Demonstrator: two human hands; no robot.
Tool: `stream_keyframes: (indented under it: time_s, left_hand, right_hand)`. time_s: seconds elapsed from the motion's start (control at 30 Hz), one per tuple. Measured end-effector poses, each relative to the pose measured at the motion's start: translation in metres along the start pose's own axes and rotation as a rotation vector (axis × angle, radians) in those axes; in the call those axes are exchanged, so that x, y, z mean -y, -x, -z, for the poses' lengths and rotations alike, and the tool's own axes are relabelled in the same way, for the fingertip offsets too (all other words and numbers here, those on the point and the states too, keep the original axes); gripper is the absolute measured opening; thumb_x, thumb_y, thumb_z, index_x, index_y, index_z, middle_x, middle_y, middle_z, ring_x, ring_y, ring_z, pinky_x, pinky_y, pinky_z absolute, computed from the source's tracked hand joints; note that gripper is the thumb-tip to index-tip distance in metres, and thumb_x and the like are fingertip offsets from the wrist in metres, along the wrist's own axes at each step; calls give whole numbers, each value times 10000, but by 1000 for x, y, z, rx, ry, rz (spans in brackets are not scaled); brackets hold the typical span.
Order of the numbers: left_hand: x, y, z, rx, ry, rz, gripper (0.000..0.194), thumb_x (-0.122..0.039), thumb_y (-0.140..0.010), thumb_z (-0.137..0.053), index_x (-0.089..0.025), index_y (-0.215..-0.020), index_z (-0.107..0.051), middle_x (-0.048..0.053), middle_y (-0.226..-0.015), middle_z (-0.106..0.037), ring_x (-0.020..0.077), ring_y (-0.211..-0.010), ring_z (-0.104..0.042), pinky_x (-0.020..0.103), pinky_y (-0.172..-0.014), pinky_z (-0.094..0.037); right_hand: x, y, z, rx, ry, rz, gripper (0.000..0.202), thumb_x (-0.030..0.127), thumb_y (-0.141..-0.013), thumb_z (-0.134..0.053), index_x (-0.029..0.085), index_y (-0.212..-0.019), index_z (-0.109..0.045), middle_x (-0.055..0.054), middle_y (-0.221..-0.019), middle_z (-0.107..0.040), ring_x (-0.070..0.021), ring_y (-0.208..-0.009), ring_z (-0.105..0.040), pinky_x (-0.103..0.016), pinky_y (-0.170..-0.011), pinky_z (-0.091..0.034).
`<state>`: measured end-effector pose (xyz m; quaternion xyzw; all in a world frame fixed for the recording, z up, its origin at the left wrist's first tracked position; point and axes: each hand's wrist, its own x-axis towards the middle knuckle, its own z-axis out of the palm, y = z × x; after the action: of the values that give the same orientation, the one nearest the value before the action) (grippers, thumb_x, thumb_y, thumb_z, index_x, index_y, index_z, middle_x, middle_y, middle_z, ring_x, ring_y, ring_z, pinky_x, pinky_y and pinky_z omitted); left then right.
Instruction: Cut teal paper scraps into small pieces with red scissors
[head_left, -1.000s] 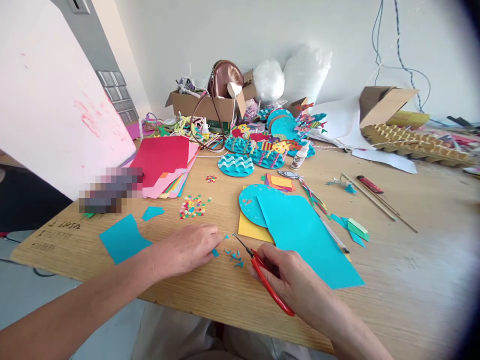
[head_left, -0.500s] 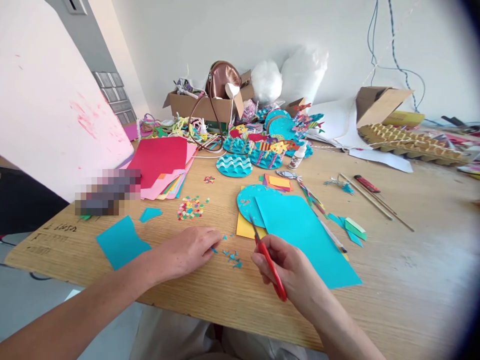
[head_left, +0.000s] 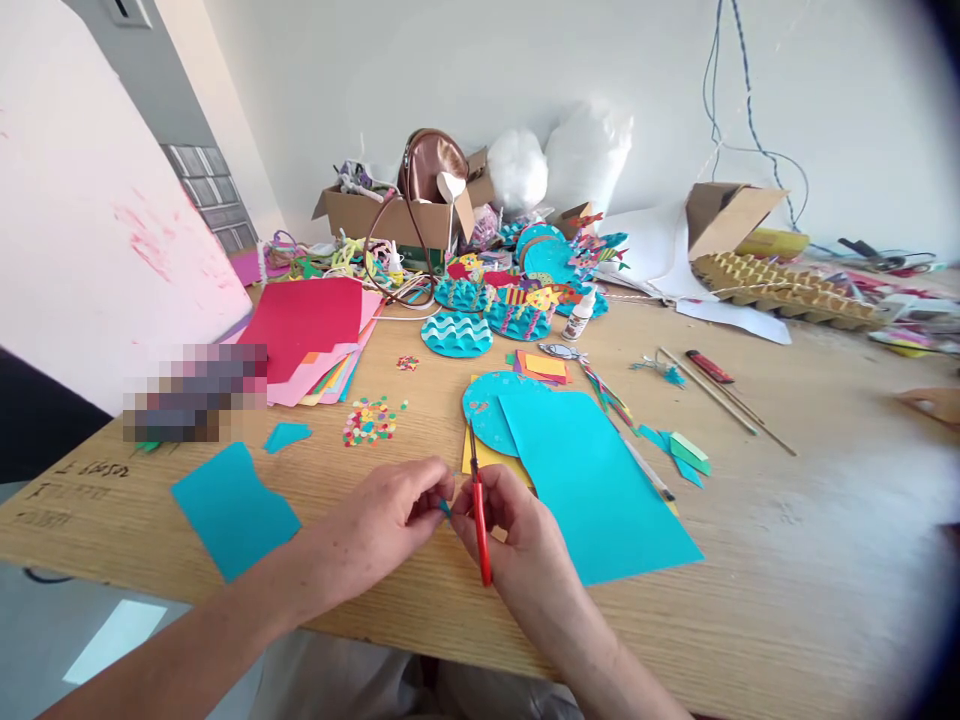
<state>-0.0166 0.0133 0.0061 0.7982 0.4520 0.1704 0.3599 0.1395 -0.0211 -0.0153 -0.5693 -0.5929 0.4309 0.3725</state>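
My left hand (head_left: 397, 510) is closed in a pinch on a small blue paper scrap (head_left: 445, 508), just above the table. Close beside it, my right hand (head_left: 517, 530) holds red-handled scissors (head_left: 481, 530), blades pointing away from me; its fingertips come near the same scrap. Behind the scissors lies a blue paper disc (head_left: 491, 405) with small flecks on it. A large blue sheet (head_left: 600, 490) partly covers the disc and a yellow sheet (head_left: 480, 460). The loose blue snippets on the table are hidden behind my hands.
Left of my hands lie a blue paper offcut (head_left: 236, 510), confetti dots (head_left: 371, 422) and a stack of coloured paper (head_left: 300, 330). Further back stand wavy blue craft pieces (head_left: 456, 335) and a glue bottle (head_left: 577, 315). A red cutter (head_left: 709, 367) and sticks (head_left: 709, 390) lie right.
My left hand has lifted from the tabletop with a blue scrap pinched in it. My right hand has moved left with the scissors, and the two hands have come together.
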Motion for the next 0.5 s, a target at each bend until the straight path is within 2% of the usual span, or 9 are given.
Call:
stream_keyframes:
  time_s: [0.2, 0.4, 0.5]
  left_hand:
    - [0, 2, -3, -1, 218, 44, 79, -142, -763, -487, -198, -711, -505, -49, -667, -547, 106, -625, -514, 207, -576, -398]
    - [3, -3, -14, -80, 487, 27, 35, -224, -749, -508, -194, -741, -524, -45, -643, -512, 95, -566, -460, 211, -528, -386]
    - [0, -4, -12, -139, 509, 58, 60, -254, -737, -517, -195, -727, -511, -40, -628, -508, 97, -548, -465, 221, -522, -411]
  right_hand:
    - [-6, -1, -1, 25, -64, -18, 109, 141, -713, -547, 208, -757, -472, 25, -693, -562, -126, -634, -524, -231, -570, -407]
    - [-3, 0, 2, 50, -190, -5, 110, 234, -713, -566, 209, -742, -463, 24, -669, -531, -122, -601, -481, -233, -537, -381]
    - [-2, 1, 3, 52, -250, -2, 127, 240, -695, -568, 210, -729, -450, 26, -656, -514, -118, -583, -456, -234, -524, -366]
